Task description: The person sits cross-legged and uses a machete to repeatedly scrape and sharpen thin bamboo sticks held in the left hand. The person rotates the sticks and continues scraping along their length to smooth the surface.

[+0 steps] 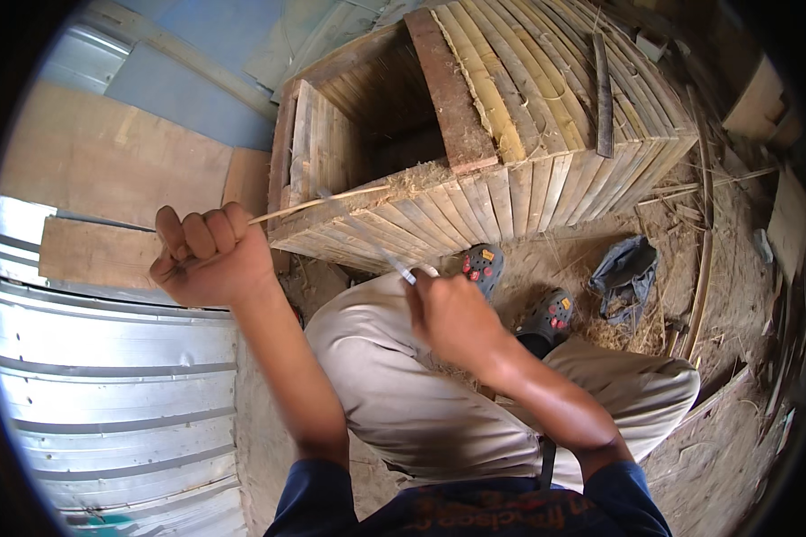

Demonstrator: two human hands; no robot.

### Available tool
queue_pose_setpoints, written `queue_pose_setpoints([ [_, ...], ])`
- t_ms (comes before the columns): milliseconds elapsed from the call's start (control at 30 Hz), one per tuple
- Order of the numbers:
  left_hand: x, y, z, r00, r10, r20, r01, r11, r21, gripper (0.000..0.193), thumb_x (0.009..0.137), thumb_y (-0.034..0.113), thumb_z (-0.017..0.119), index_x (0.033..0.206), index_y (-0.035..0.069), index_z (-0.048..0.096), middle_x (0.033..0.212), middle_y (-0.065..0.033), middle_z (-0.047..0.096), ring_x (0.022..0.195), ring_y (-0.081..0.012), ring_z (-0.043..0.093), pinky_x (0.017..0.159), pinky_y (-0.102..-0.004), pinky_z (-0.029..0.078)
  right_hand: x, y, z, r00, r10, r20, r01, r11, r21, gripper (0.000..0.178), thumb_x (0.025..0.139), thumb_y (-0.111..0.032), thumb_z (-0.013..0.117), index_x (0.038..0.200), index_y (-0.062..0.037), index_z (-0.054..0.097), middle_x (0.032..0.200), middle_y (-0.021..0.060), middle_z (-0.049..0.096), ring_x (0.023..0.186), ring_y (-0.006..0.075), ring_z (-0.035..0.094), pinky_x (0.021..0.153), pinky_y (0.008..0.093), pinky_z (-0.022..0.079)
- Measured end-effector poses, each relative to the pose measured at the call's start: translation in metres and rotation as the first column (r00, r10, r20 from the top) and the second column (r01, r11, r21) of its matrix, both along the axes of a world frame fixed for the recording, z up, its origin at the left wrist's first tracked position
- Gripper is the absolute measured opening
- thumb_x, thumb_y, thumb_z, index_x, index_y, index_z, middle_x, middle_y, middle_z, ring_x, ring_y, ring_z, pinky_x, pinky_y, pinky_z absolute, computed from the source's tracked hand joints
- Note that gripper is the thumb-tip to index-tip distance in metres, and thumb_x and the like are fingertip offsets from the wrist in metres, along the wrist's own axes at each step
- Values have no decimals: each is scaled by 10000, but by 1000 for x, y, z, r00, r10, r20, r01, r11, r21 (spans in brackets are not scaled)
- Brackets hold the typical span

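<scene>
My left hand (pixel 208 255), raised at the left, is closed in a fist around one end of a thin bamboo stick (pixel 318 204). The stick slants up to the right, and its far end reaches the near top edge of a wooden slatted box (pixel 501 192). Lower and nearer the middle, my right hand (pixel 461 322) grips a knife (pixel 383 252) above my knee. Its narrow blade points up and left toward the stick and is smeared by motion. Whether blade and stick touch, I cannot tell.
The box has a square opening on top, beside a brown plank (pixel 448 89). A dark flat strip (pixel 604 98) lies across its slats. Corrugated metal (pixel 116 385) lines the left side. A dark bag (pixel 622 273) and wood scraps lie on the dirt floor near my clogs (pixel 551 313).
</scene>
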State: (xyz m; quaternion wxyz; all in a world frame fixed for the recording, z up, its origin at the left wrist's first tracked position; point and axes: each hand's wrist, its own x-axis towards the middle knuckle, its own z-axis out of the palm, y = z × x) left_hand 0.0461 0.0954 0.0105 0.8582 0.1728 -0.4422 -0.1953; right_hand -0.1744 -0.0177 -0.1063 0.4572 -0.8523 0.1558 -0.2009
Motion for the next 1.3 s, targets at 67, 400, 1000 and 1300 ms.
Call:
queue_pose_setpoints([
  [67,-3,-1,-1,1000,-4,-18,3,1000,-15,214,848,287,465,736,164,331,489,27,212,457,-113,115,517,-318,171,0,-4,4,998,-5,-58,6,1000,11,226,967,-128,585,867,75,596,635,310,606,601,490,638,594,551,538],
  [400,-3,-1,0,1000,1,25,-1,1000,-12,206,867,304,418,749,162,326,493,23,223,460,-114,109,514,-328,171,3,0,9,999,20,-41,-20,1000,18,209,961,-114,590,876,77,603,651,312,615,624,497,643,620,557,536],
  [1000,-13,-11,2,982,-106,159,104,994,17,208,881,288,441,753,164,335,491,25,253,458,-112,142,522,-316,189,0,-15,4,994,31,-104,-42,994,-104,237,979,-144,570,881,70,595,629,286,618,605,471,656,586,538,543],
  [1300,-8,-7,3,984,-90,157,85,996,41,203,882,270,454,747,170,341,486,33,266,459,-113,146,522,-318,181,5,-17,5,994,22,-107,-24,1000,-12,238,981,-122,565,870,82,613,639,317,614,640,497,655,628,558,550],
])
